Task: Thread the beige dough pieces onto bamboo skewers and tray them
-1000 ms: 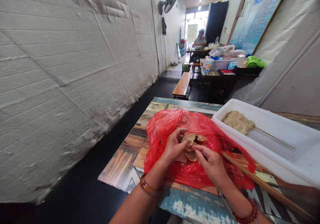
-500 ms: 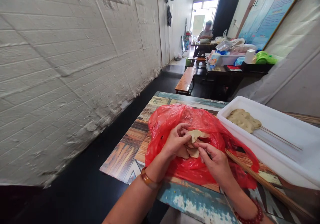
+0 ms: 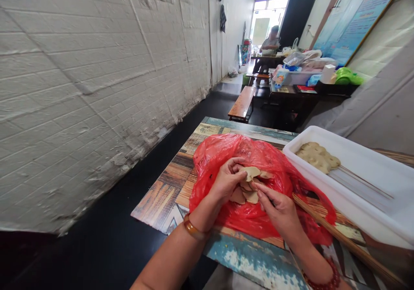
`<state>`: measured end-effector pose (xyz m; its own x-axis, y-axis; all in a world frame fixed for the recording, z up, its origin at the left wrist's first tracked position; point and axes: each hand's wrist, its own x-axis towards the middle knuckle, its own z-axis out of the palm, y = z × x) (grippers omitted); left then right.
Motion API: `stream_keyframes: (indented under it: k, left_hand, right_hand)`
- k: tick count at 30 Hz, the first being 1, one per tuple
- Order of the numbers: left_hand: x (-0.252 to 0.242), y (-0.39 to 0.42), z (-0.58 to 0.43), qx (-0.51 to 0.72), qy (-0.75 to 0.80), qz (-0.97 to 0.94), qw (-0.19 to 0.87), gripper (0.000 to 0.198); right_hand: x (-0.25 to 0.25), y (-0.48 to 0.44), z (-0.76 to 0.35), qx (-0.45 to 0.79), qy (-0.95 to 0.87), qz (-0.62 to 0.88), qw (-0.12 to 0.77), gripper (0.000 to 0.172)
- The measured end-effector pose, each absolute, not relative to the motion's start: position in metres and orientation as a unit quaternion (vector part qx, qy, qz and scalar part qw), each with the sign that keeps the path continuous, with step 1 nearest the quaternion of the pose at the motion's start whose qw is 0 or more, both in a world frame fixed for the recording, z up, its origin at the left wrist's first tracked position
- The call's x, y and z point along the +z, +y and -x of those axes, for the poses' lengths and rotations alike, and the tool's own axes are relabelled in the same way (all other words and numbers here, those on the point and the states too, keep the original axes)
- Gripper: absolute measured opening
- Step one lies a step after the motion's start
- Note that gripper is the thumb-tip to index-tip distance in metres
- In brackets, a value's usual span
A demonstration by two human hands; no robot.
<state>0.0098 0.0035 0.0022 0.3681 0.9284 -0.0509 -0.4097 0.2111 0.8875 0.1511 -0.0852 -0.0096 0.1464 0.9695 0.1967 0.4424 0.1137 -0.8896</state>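
My left hand [image 3: 226,181] pinches a flat, pale beige slice [image 3: 251,173] of food between thumb and fingers. Closed on a thin wooden skewer [image 3: 253,181], my right hand [image 3: 277,206] keeps the tip at the slice's lower edge; whether it has pierced the slice I cannot tell. Under both hands more beige slices [image 3: 251,197] lie in an opened red plastic bag [image 3: 223,149]. To the right, a white plastic tub [image 3: 365,152] holds slices threaded on skewers [image 3: 318,157].
A bundle of wooden skewers [image 3: 343,234] lies between bag and tub on the patterned table [image 3: 158,203]. Beyond stand a bench [image 3: 243,102] and a cluttered table [image 3: 287,93]. Far back a person [image 3: 271,42] sits. A white wall [image 3: 97,87] runs along the left.
The view has shifted slightly. The slice in my left hand has turned a little, and more of the slice lying behind it shows. Both hands keep their grip.
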Motion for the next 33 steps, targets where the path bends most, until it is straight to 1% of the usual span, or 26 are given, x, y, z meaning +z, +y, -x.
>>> stream_keyframes:
  k: [5, 10, 20, 26, 33]
  left_hand:
    - [0.0023, 0.0042, -0.0099, 0.467, 0.312, -0.397, 0.726, 0.045]
    - [-0.0022, 0.0050, -0.0098, 0.456, 0.304, -0.401, 0.734, 0.047]
    - [0.0032, 0.0002, -0.0112, 0.485, 0.299, -0.467, 0.676, 0.043]
    - [0.0035, -0.0015, -0.0132, 0.478, 0.310, -0.507, 0.647, 0.041]
    - [0.0065, -0.0015, -0.0127, 0.484, 0.310, -0.480, 0.663, 0.040]
  right_hand:
    - [-0.0104, -0.0854, -0.1508, 0.274, -0.598, 0.590, 0.468, 0.036]
    - [-0.0101, -0.0869, -0.1502, 0.263, -0.604, 0.582, 0.476, 0.034]
    - [-0.0111, -0.0858, -0.1512, 0.247, -0.601, 0.586, 0.484, 0.032]
    - [-0.0122, -0.0859, -0.1499, 0.259, -0.588, 0.599, 0.478, 0.033]
    - [-0.0138, -0.0850, -0.1509, 0.282, -0.571, 0.600, 0.484, 0.033]
